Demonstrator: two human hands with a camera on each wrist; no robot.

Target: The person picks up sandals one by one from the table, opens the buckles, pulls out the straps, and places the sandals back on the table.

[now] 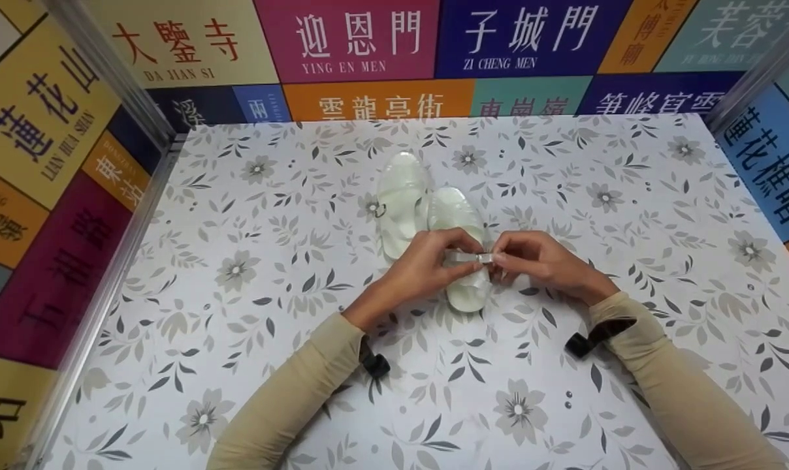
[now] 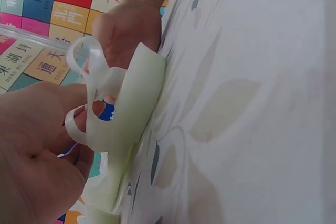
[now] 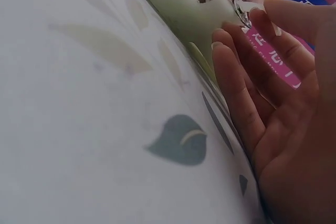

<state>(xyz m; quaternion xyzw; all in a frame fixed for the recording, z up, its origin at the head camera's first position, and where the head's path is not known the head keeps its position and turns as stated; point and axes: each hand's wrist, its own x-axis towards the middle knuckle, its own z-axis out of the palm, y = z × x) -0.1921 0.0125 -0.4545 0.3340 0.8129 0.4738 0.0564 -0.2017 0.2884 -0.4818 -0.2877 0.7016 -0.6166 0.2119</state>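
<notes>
A pair of pale, glossy white-green sandals lies at the middle of the table. The nearer sandal (image 1: 456,205) has its ankle strap raised between both hands, with a small metal buckle (image 3: 242,13) on it. My left hand (image 1: 424,264) reaches over this sandal and pinches the strap beside the buckle between thumb and fingers. From the other side my right hand (image 1: 543,261) pinches the strap's end, its lower fingers loosely bent near the sole. The other sandal (image 1: 402,175) sits to the left and farther back, touched by neither hand; its own buckle (image 1: 381,210) shows at the left side.
Under everything is a white table (image 1: 342,391) with a grey leaf and flower print. Colourful panels (image 1: 362,39) with large written characters stand along the back, left and right. Metal posts (image 1: 123,72) rise at the rear corners. Dark wrist cameras (image 1: 376,365) sit on both sleeves.
</notes>
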